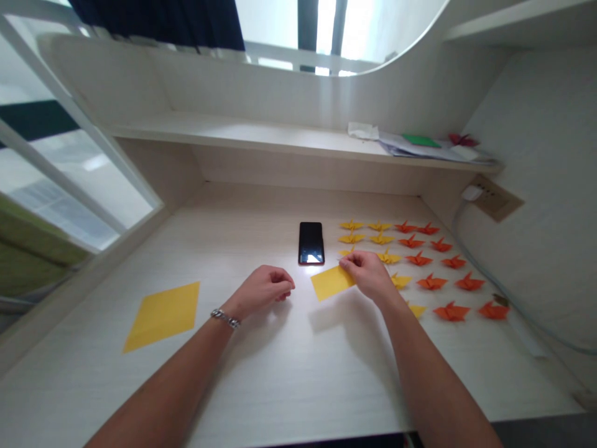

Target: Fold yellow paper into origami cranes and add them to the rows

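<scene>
A yellow rectangle of paper [332, 283] is pinched by its right end in my right hand [368, 274], raised over the desk so that a shadow falls below it. My left hand [265, 290], with a chain bracelet at the wrist, is a short way left of that paper. Its fingers curl together and nothing shows in them. Flat on the desk at the left lies a larger yellow sheet of paper [163, 315]. Rows of folded paper cranes stand at the right, yellow cranes [381, 238] beside orange cranes [431, 282]; my right hand and arm hide some yellow ones.
A black phone [311, 242] lies beyond my hands on the white desk [252, 386]. Papers [410, 147] rest on the shelf [242, 138] above. A grey cable [485, 270] runs down the right wall from the socket [495, 198]. A mirror [280, 31] is at the top.
</scene>
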Demonstrator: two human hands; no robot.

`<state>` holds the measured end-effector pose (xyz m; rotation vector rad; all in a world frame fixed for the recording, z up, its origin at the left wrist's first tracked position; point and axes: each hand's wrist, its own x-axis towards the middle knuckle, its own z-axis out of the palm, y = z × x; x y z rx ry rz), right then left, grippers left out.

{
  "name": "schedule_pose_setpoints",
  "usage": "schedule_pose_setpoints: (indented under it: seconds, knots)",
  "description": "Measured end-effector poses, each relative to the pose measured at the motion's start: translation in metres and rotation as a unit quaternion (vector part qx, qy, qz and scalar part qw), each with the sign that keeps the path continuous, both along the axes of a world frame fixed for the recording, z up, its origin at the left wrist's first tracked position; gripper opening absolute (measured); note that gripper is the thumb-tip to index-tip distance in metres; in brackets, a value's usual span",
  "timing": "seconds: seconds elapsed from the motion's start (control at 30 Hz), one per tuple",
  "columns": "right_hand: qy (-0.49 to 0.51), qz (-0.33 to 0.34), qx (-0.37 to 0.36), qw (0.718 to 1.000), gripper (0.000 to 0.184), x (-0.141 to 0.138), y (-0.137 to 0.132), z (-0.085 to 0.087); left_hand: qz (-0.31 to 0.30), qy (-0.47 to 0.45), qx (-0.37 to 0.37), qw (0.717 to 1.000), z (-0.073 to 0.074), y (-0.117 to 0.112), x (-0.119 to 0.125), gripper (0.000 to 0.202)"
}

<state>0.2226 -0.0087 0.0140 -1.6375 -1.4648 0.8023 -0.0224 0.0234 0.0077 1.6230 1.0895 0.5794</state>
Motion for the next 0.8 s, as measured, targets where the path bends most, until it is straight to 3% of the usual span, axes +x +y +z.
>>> schedule_pose_setpoints:
  seconds: [0.1, 0.23, 0.43, 0.53, 0.63, 0.8]
  knots:
    - [0.017, 0.029, -0.002, 0.999, 0.021, -0.012, -0.001, -0.003, 0.062, -0.069, -0.016, 0.996, 0.0, -0.003, 0.001, 0.018]
    - [0.06, 0.072, 0.004, 0.996, 0.018, -0.032, -0.002, -0.015, 0.011, -0.086, -0.009, 0.996, -0.005, -0.015, 0.015, 0.022]
    - [0.235, -0.044, 0.016, 0.971, 0.027, -0.033, 0.002, -0.028, 0.071, -0.097, -0.036, 0.992, -0.01, -0.02, 0.018, 0.022]
    - [0.303, -0.066, -0.005, 0.951, 0.033, -0.036, 0.001, -0.029, 0.122, -0.134, -0.044, 0.982, -0.013, -0.018, 0.017, 0.023]
    - [0.333, -0.019, -0.056, 0.941, 0.035, -0.044, -0.002, -0.03, 0.137, -0.172, -0.073, 0.973, -0.015, -0.019, 0.018, 0.023]
    - [0.286, 0.032, -0.073, 0.955, 0.026, -0.049, -0.008, -0.032, 0.099, -0.198, -0.109, 0.969, -0.018, -0.02, 0.019, 0.025]
